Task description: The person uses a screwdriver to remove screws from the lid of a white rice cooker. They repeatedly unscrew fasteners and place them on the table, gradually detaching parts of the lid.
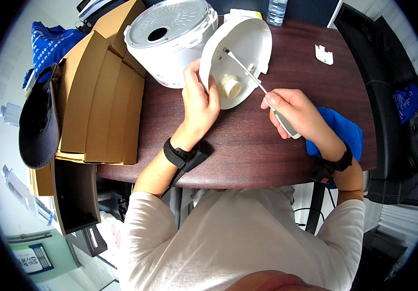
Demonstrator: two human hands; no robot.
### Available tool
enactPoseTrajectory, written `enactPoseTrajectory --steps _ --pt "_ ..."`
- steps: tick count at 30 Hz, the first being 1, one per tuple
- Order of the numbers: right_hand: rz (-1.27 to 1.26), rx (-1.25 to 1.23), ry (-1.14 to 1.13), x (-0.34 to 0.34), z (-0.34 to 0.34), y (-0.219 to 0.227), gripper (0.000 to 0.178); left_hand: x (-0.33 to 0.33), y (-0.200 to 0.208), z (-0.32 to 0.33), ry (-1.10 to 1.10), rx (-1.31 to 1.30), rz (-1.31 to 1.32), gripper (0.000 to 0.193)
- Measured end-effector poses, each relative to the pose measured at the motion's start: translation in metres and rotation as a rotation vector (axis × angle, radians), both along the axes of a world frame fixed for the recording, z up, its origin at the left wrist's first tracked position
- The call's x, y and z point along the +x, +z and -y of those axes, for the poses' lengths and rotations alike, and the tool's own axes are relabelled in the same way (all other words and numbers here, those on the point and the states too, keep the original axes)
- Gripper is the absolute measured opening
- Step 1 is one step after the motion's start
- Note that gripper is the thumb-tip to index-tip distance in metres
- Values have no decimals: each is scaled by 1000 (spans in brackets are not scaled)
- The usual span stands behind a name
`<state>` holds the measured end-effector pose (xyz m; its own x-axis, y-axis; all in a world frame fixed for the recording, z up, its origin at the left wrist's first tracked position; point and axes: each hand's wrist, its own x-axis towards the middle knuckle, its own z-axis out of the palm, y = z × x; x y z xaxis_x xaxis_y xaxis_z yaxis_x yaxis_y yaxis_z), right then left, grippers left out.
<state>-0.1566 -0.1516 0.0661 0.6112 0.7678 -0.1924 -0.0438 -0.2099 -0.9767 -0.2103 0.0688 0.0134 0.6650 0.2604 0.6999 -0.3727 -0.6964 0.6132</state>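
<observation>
My left hand [200, 104] grips the left rim of a white domed plastic lid [252, 41], which stands tilted on the table with its hollow inner side toward my right. Inside the lid sits a round cream-coloured fitting [231, 87]. A screwdriver [287, 125] with a grey and white handle is in my closed right hand [296, 110]. Its metal shaft slants up and left into the lid, and the tip meets the inner wall by a small dark hole. Behind my left hand stands a white rice cooker body [170, 63] with a perforated metal top.
Stacked cardboard boxes [99, 106] and a dark cap [39, 116] flank the table's left. A small white plastic piece [324, 55] lies at the right, and a water bottle [277, 12] stands at the back. Near my right forearm is a blue cloth [342, 128]. Beyond the table is a black sofa [388, 97].
</observation>
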Motion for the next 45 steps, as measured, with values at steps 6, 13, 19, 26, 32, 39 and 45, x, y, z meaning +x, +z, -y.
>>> enactPoseTrajectory --steps 6,13,19,26,32,39,45 --pt "7 24 3 0 0 -2 33 1 0 0 8 26 24 45" --pt "172 -179 -5 -3 -2 16 31 1 0 -1 0 66 54 42" --pt "1587 -496 -211 16 -1 16 25 0 2 -3 -3 -13 -20 35" --pt "1760 -285 -322 48 13 34 32 -1 5 4 5 -18 -18 35" --pt "632 130 -327 43 -3 -17 26 5 1 1 27 -49 32 36" --pt "754 347 -455 39 -83 -36 18 2 0 0 30 -60 9 36" --pt "1002 379 -490 54 -109 -34 19 2 0 1 18 -87 1 37"
